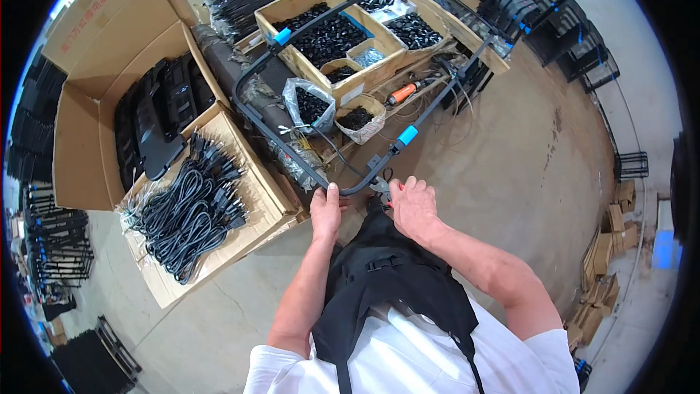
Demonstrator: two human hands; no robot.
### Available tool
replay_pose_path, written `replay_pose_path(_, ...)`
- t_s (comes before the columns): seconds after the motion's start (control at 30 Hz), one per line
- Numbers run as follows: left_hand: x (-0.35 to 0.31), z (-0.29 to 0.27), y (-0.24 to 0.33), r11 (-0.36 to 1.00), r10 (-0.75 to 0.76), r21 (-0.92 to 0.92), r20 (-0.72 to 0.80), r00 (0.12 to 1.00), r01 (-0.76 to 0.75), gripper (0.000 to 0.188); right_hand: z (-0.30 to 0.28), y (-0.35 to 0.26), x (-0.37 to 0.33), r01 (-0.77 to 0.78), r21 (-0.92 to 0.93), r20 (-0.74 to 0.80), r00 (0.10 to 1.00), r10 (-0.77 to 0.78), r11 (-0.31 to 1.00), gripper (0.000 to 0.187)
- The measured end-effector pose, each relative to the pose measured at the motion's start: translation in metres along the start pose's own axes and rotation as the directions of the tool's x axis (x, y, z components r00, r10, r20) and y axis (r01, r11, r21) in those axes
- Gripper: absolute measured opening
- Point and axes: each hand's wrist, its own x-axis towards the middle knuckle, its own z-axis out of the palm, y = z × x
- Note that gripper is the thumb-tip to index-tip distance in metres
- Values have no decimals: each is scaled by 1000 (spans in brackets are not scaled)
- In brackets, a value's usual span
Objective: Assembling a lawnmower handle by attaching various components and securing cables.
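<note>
A large black tubular metal frame (350, 190) with rounded corners and blue wraps stretches away from my body over the bench. My left hand (327, 213) is closed around its near corner, the thumb on the tube. In my right hand (414, 208) is a pair of pliers (380, 185) with red handles, its jaws beside the same corner. A thin black cable runs along the frame close to the jaws. One blue wrap (407, 136) sits on the near right tube. The exact bite of the jaws is too small to make out.
Left stands an open cardboard box (80, 146) of black plastic parts; coiled black cords (193, 211) lie on its flap. Beyond the frame are a wooden tray (343, 87) of small black parts, two bags and an orange-handled tool (402, 93). Black frames are stacked far right.
</note>
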Motion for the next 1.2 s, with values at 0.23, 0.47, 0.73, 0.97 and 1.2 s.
replay_pose_path(0.23,2,-4,-1,1000,20,3,2,1000,-20,38,4,-4,-4,-56,147,-4,998,57,988,35)
replay_pose_path(0.47,3,-5,-2,999,42,-18,17,999,-41,39,-3,-3,-13,-15,48,-97,995,20,999,32)
replay_pose_path(0.73,6,-9,-14,995,62,-86,39,997,-58,41,33,37,-48,-85,333,138,990,41,939,34)
replay_pose_path(0.97,-23,52,-99,987,39,-159,372,928,22,52,51,46,-90,-143,483,286,958,-1,864,34)
replay_pose_path(1.2,-63,93,-130,960,-265,124,691,673,250,35,61,72,-142,-84,398,327,944,-55,914,38)
